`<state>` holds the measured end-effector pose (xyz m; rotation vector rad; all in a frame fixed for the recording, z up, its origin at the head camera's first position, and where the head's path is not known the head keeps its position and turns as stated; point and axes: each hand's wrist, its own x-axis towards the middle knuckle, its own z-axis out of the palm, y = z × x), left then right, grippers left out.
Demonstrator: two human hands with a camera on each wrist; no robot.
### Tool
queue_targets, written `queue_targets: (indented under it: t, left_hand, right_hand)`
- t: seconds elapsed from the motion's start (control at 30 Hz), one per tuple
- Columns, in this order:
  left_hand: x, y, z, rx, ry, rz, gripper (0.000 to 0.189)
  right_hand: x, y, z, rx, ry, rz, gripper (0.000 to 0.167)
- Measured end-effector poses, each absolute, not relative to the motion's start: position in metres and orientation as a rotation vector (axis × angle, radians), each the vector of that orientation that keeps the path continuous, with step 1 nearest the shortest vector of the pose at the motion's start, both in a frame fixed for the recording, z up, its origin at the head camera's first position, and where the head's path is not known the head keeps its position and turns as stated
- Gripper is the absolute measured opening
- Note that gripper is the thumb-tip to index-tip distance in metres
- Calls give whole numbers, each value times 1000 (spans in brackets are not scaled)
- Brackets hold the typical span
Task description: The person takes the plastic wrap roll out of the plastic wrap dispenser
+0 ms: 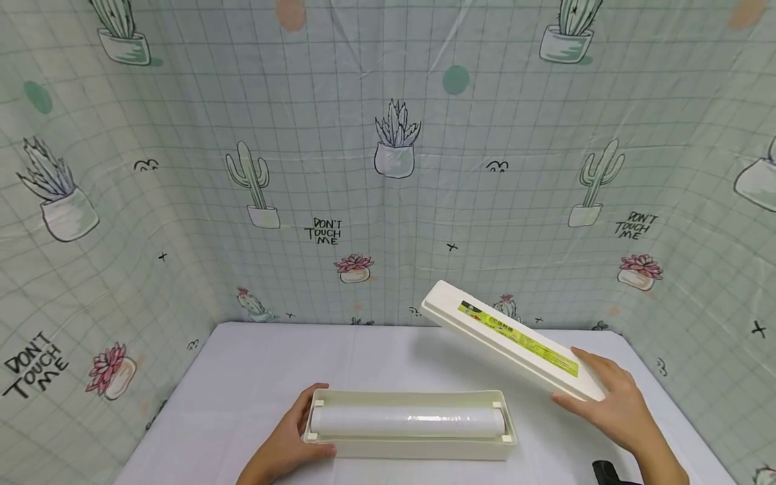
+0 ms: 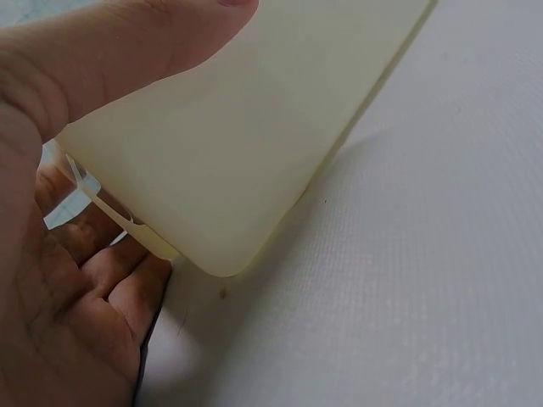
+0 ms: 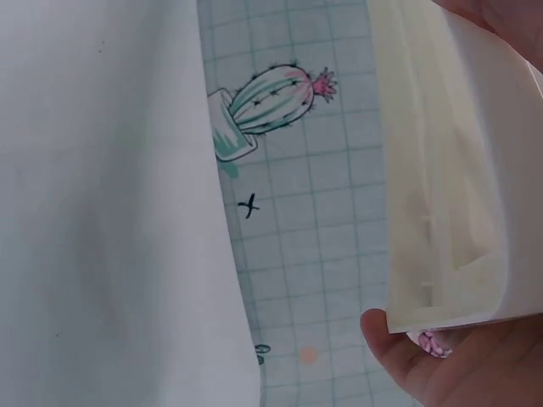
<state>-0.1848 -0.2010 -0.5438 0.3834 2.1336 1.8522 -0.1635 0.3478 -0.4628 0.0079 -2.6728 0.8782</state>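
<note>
A long cream box sits on the table, its top uncovered, with a white roll of cling film lying inside. My left hand grips the box's left end, thumb on the front wall and fingers round the far side. In the left wrist view the thumb presses along the box wall. Up to the right, my right hand holds the box's lid by its right end. The lid is tilted, left end higher, with a green-yellow label on top. Its hollow underside shows in the right wrist view.
The white-covered table stands against a curtain printed with cacti and grid lines, which also runs along both sides. A black object pokes in at the bottom right, near the right forearm.
</note>
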Motion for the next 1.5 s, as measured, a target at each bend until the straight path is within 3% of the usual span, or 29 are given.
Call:
queue_targets:
  t: [0.43, 1.5]
  left_hand:
    - [-184, -200, -542, 384, 2142, 1857, 105]
    - [-184, -202, -544, 415, 2085, 1884, 105]
  right_hand:
    - [-162, 383, -473, -60, -2585, 784, 90]
    - [-150, 439, -503, -296, -2732, 813, 101]
